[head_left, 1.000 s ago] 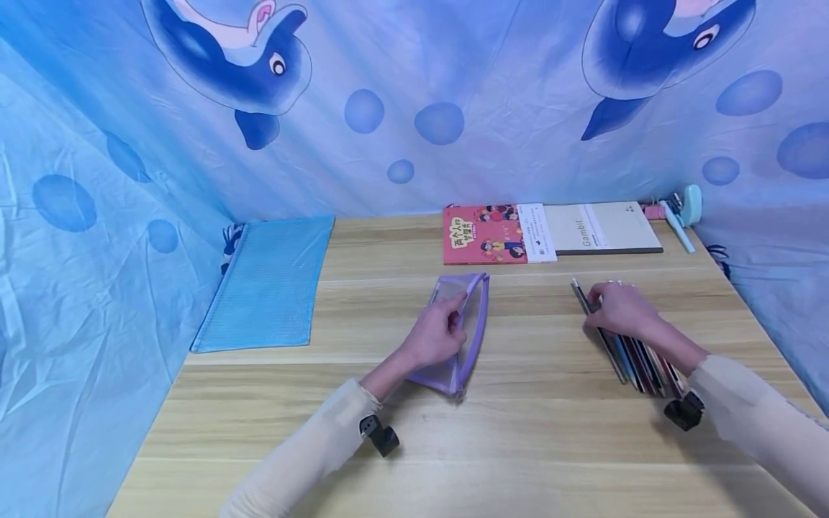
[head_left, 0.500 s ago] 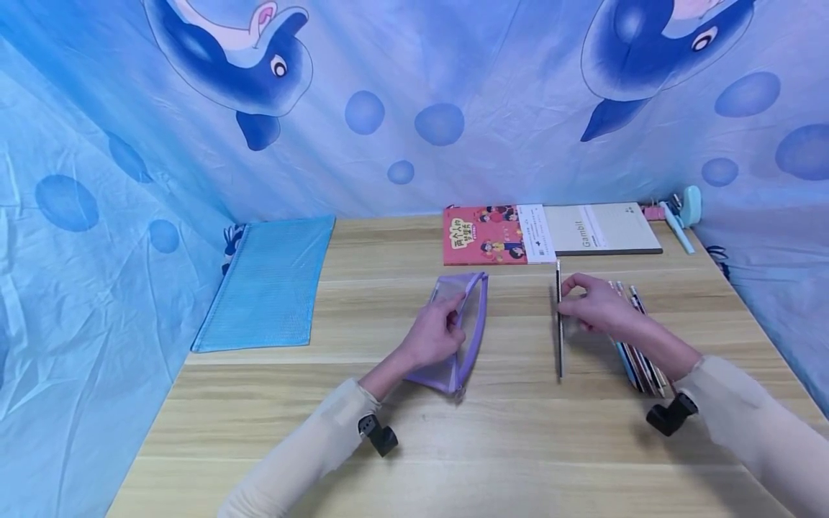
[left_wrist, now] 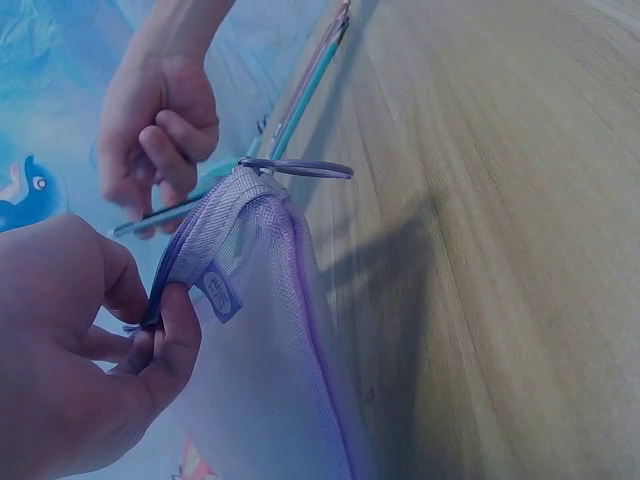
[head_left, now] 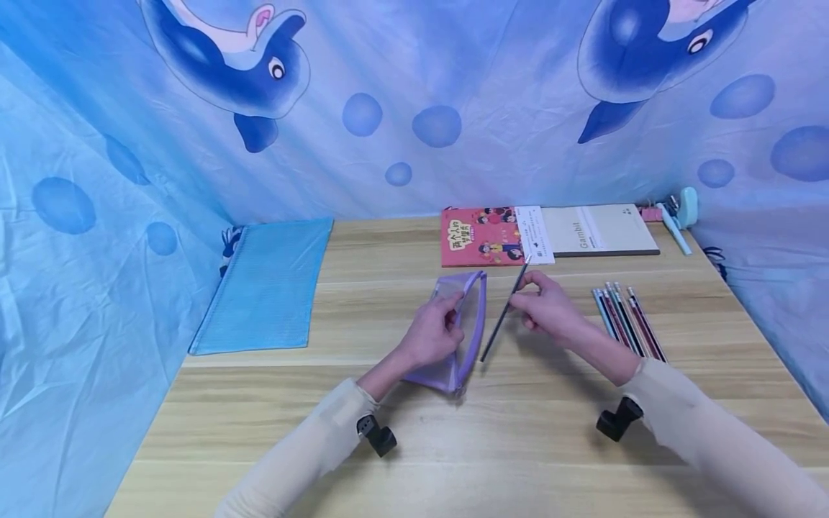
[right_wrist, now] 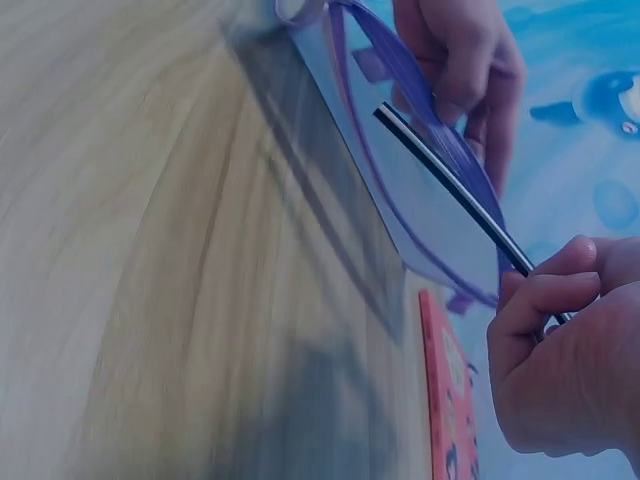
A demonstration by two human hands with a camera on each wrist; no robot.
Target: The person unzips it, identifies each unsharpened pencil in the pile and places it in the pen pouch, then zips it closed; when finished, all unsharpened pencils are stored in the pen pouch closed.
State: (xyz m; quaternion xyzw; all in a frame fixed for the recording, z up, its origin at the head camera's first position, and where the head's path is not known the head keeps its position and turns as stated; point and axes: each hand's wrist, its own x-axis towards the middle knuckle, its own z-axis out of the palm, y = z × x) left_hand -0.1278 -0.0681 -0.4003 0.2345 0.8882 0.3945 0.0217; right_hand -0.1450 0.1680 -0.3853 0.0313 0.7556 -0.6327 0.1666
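Observation:
My left hand pinches the zippered edge of a see-through pencil pouch with purple trim, keeping its mouth apart. In the head view the pouch lies mid-table, with part of it behind that hand. Between the thumb and fingers of my right hand is a dark pencil, held slanting just right of the pouch opening. In the right wrist view the pencil's lower end overlaps the pouch mouth. Several more pencils lie in a row on the table beyond my right forearm, their lower ends hidden behind the sleeve.
At the back lie a red book and a light notebook side by side. A light blue pen and small stationery items are at the back right corner. A blue mesh folder lies on the left of the wooden table.
My right hand has lifted one pencil from the row and carried it left to beside the pouch, tilting it on the way. My left hand keeps its grip on the pouch.

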